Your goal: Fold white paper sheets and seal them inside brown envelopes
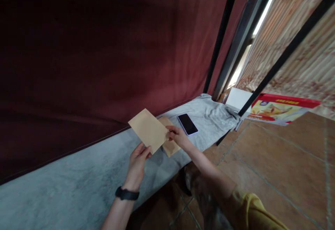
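Observation:
A plain tan sheet of paper [148, 129], which could be an envelope, is held up at a slant above the grey cloth. My left hand [138, 158] pinches its lower corner between thumb and fingers. At its right edge, my right hand [178, 136] has its fingers closed on the same sheet. Partly hidden beneath it, a second tan paper piece [171, 149] lies on the cloth. Just beyond my right hand, a smartphone [187, 124] with a dark screen and a pale purple edge rests face up.
Grey fabric [65, 188] covers the long narrow surface. A dark red curtain [104, 66] hangs along its far side. Black metal poles [222, 35] rise at the right end. A printed red and yellow carton [277, 108] stands on the brown tiled floor [288, 160].

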`<action>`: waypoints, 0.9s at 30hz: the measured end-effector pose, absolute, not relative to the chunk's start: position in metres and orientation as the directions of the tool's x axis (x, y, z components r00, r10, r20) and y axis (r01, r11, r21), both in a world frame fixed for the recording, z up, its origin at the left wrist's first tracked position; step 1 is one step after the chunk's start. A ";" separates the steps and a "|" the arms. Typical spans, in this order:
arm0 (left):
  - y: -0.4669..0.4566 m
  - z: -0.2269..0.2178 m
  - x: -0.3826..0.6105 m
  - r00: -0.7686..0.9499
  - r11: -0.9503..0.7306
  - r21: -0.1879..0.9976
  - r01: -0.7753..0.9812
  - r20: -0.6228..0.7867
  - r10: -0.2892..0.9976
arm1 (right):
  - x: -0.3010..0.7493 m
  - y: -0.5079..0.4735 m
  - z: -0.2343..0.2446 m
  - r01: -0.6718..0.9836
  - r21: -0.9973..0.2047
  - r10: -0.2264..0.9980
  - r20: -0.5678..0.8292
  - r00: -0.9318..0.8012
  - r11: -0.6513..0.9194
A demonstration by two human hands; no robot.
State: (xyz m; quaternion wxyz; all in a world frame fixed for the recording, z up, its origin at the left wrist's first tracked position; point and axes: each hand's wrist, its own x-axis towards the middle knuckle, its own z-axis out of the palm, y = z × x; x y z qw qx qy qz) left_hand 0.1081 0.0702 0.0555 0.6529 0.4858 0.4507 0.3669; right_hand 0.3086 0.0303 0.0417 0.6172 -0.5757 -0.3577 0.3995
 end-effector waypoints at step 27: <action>0.056 0.019 0.158 0.297 0.260 0.951 0.169 -0.301 0.906 | 0.405 -0.010 0.033 0.638 -0.490 0.703 0.068 0.708 -0.594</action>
